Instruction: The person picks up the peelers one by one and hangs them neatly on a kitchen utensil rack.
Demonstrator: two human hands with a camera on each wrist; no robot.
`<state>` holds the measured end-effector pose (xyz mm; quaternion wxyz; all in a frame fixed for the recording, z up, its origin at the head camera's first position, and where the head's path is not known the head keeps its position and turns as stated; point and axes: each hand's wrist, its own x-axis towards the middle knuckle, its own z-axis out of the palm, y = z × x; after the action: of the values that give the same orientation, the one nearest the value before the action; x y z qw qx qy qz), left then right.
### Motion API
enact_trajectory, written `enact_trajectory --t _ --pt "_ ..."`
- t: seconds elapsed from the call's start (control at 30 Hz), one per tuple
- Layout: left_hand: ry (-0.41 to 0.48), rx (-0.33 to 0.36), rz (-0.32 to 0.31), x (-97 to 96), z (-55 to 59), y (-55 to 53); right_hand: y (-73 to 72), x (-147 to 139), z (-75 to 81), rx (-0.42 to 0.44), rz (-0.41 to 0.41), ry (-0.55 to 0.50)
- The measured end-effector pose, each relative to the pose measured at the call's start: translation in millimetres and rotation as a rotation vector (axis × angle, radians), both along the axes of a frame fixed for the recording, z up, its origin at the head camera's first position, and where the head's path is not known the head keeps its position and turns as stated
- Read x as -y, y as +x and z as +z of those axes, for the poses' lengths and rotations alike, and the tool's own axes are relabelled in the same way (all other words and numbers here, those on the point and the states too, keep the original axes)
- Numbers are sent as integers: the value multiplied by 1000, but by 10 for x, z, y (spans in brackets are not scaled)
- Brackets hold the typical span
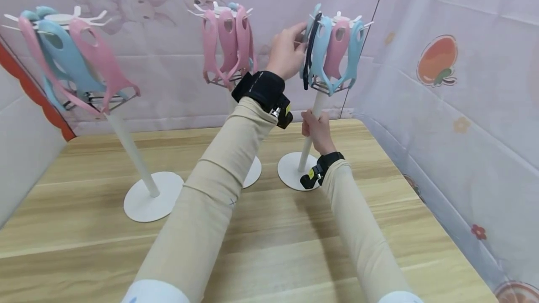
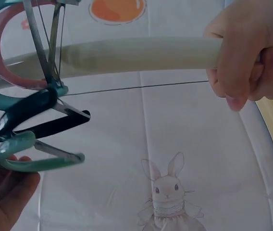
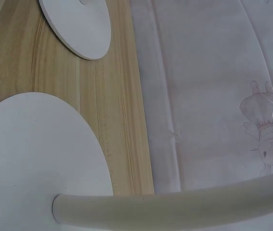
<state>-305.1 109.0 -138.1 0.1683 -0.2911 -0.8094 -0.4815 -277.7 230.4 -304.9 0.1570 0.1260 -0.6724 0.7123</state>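
Note:
At the top of the right-hand white stand, my left hand (image 1: 287,50) pinches a light blue Y-shaped peeler (image 2: 40,165). That peeler hangs at the stand's left side, beside a black peeler (image 1: 310,53). Further round hang a pink peeler (image 1: 338,48) and more blue ones, blades down. Lower on the same stand, my right hand (image 1: 318,131) grips the white pole (image 2: 136,53), fingers wrapped around it. The right wrist view shows the pole rising from its round base (image 3: 40,149), with no part of the hand visible.
A middle stand holds several pink peelers (image 1: 227,41); my left forearm hides most of its pole. At the left, another stand (image 1: 132,153) carries pink and blue peelers. All three stand on a wooden table (image 1: 269,247), with printed cloth (image 1: 471,83) behind and at the right.

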Motion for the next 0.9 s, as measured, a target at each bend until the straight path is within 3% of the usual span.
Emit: enact_trajectory --t 0.13,0.33,0.57,0.73,0.9 --pt "29 11 -46 12 14 -15 5 23 17 -9 -7 7" --pt "34 -11 -66 33 19 -23 15 38 32 -8 -6 8" --pt "18 -18 -49 32 -7 -46 32 53 25 -12 18 -1" --pt "20 -6 -55 30 -31 -47 -35 89 -33 -30 24 2" --pt "34 -22 -51 59 -96 -21 12 162 15 -32 20 31"
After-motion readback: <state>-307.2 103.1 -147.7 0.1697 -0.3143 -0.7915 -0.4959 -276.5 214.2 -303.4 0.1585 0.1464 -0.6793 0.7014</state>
